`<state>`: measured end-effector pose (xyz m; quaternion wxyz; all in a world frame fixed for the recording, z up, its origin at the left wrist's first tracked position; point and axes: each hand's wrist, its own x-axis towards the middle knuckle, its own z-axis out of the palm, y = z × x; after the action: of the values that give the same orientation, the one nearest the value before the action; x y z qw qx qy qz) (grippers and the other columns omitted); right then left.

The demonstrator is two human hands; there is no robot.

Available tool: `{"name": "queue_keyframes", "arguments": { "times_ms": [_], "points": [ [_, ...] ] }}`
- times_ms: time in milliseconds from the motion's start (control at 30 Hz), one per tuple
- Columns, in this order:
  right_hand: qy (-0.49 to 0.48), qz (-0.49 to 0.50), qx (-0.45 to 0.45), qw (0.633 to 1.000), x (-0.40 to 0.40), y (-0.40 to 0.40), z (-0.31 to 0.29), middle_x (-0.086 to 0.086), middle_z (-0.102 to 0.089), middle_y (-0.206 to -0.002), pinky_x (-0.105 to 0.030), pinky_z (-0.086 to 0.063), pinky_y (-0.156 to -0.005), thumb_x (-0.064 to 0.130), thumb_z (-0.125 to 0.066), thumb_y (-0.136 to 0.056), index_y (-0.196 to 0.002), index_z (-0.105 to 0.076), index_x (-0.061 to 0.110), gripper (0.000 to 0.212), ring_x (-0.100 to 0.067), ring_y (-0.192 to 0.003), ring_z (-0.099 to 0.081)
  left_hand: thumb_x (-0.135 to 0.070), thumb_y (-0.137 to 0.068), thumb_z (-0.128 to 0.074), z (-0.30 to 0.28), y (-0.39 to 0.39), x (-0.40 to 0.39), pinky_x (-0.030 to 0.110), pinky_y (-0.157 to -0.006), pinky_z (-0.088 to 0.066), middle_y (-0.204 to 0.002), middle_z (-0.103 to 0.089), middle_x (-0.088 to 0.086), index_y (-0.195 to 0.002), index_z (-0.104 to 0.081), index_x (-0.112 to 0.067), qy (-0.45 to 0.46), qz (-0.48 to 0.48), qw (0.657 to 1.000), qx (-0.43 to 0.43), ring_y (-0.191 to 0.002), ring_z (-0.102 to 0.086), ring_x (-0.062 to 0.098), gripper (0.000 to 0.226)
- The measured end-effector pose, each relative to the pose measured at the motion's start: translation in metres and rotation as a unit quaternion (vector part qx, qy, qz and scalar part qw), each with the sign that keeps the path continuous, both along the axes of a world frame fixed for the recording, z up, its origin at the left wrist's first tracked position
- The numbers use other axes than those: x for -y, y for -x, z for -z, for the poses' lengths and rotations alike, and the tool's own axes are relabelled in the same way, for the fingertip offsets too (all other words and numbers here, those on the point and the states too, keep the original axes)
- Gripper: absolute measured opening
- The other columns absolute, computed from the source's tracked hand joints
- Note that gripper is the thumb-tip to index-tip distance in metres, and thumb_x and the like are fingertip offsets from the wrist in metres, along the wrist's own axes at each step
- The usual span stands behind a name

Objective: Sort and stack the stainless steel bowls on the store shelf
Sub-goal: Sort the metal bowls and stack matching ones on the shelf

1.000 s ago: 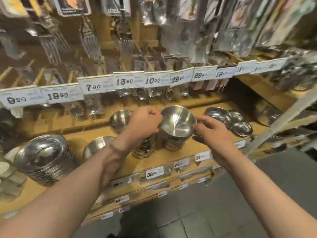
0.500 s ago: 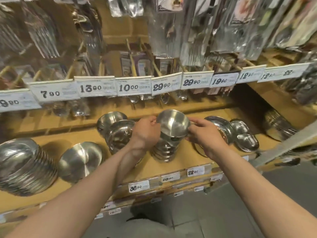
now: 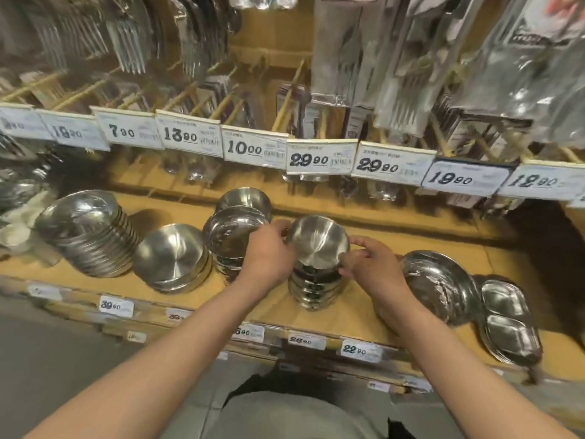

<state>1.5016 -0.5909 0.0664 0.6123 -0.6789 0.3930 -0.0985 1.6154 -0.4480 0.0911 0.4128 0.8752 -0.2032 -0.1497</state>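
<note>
Right, top bowl (image 3: 318, 241) between both hands, left hand (image 3: 269, 253) fingers curled on its left rim, right hand (image 3: 372, 267) pinching right rim, sitting on bowl stack (image 3: 315, 288), mid shelf (image 3: 373, 315).

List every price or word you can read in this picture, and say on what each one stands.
Upper rail, white price tags, left to right:
"19 90"
"7 90"
"13 90"
"10 00"
"29 90"
"29 90"
"19 90", dark-framed tag
"12 90"
Lower wooden shelf edge, small white labels:
"39 90"
"22 90"
Barcodes, small print, package text and the other labels: too blurred.
</note>
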Motion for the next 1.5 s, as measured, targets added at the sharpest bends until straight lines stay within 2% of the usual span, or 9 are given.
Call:
{"name": "queue_keyframes", "arguments": {
  "times_ms": [267,500,600,767,933,1067,1167,1300,1500],
  "points": [
    [-0.008,-0.029,-0.018,0.999,0.011,-0.010,0.014,-0.005,-0.074,-0.091,-0.045,-0.060,-0.088,0.011,-0.072,-0.083,-0.091,-0.063,0.034,0.026,-0.020,-0.078,-0.075,-0.004,-0.093,-0.054,0.008,0.017,-0.001,0.021,-0.086,-0.040,-0.121,-0.072,0.001,-0.125,-0.069,-0.015,-0.006,-0.051,0.999,-0.010,-0.099,-0.056,0.008,0.037],
    [-0.008,-0.062,-0.009,0.998,0.018,-0.009,0.017,0.002,-0.074,-0.100,-0.041,-0.061,-0.088,0.021,-0.070,-0.085,-0.106,-0.064,0.033,0.026,-0.012,-0.081,-0.075,-0.004,-0.092,-0.054,0.016,0.017,0.000,0.021,-0.083,-0.041,-0.109,-0.071,-0.004,-0.123,-0.070,-0.017,-0.005,-0.068,0.998,-0.014,-0.096,-0.059,0.010,0.037],
    [-0.022,-0.050,-0.007,0.998,0.019,-0.006,0.019,0.004,-0.070,-0.109,-0.044,-0.059,-0.092,0.031,-0.067,-0.090,-0.122,-0.063,0.025,0.033,-0.016,-0.093,-0.071,-0.021,-0.098,-0.056,0.022,0.018,-0.004,0.019,-0.089,-0.038,-0.125,-0.068,-0.002,-0.137,-0.061,-0.015,0.001,-0.078,0.997,-0.007,-0.109,-0.059,0.010,0.040],
    [-0.027,-0.022,0.001,0.999,0.014,0.002,0.028,0.015,-0.065,-0.110,-0.045,-0.052,-0.102,0.055,-0.055,-0.093,-0.114,-0.063,0.032,0.032,-0.015,-0.111,-0.062,-0.042,-0.104,-0.038,0.047,0.031,-0.018,0.029,-0.080,-0.048,-0.095,-0.070,-0.011,-0.085,-0.067,-0.030,0.073,-0.107,0.988,-0.083,-0.095,-0.064,0.013,0.036],
    [-0.128,-0.024,0.018,0.991,0.005,-0.001,0.040,0.030,-0.070,-0.100,-0.038,-0.051,-0.083,0.063,-0.044,-0.094,-0.104,-0.070,0.053,0.029,0.000,-0.106,-0.058,-0.058,-0.105,-0.026,0.070,0.037,-0.016,0.045,-0.113,-0.041,-0.126,-0.058,-0.014,-0.143,-0.052,-0.030,0.147,-0.106,0.937,-0.299,-0.119,-0.055,0.012,0.054],
    [-0.190,-0.017,0.025,0.981,0.002,-0.002,0.057,0.027,-0.070,-0.105,-0.047,-0.048,-0.087,0.070,-0.043,-0.091,-0.103,-0.067,0.058,0.029,-0.003,-0.109,-0.055,-0.067,-0.100,-0.027,0.079,0.033,-0.008,0.033,-0.088,-0.052,-0.108,-0.060,-0.022,-0.137,-0.052,-0.039,0.190,-0.108,0.889,-0.402,-0.104,-0.056,0.004,0.053],
    [-0.213,-0.007,0.029,0.977,0.001,-0.003,0.068,0.029,-0.059,-0.111,-0.059,-0.041,-0.100,0.075,-0.040,-0.091,-0.098,-0.060,0.066,0.023,-0.010,-0.116,-0.049,-0.073,-0.096,-0.034,0.086,0.031,-0.002,0.041,-0.097,-0.052,-0.118,-0.062,-0.015,-0.141,-0.052,-0.033,0.206,-0.114,0.872,-0.429,-0.115,-0.057,0.013,0.063],
    [-0.236,-0.011,0.034,0.971,0.000,-0.002,0.079,0.040,-0.067,-0.083,-0.045,-0.053,-0.080,0.073,-0.039,-0.091,-0.075,-0.062,0.071,0.029,0.000,-0.100,-0.056,-0.076,-0.091,-0.040,0.091,0.030,0.003,0.042,-0.092,-0.054,-0.129,-0.061,-0.007,-0.139,-0.054,-0.035,0.215,-0.124,0.868,-0.430,-0.119,-0.058,0.017,0.064],
    [-0.237,-0.005,0.033,0.971,0.004,0.001,0.084,0.034,-0.071,-0.085,-0.043,-0.057,-0.078,0.071,-0.038,-0.090,-0.078,-0.068,0.064,0.033,-0.003,-0.104,-0.059,-0.075,-0.091,-0.042,0.096,0.034,0.006,0.042,-0.092,-0.055,-0.129,-0.060,-0.007,-0.142,-0.051,-0.037,0.213,-0.115,0.868,-0.433,-0.120,-0.058,0.020,0.063]
  ]
}}
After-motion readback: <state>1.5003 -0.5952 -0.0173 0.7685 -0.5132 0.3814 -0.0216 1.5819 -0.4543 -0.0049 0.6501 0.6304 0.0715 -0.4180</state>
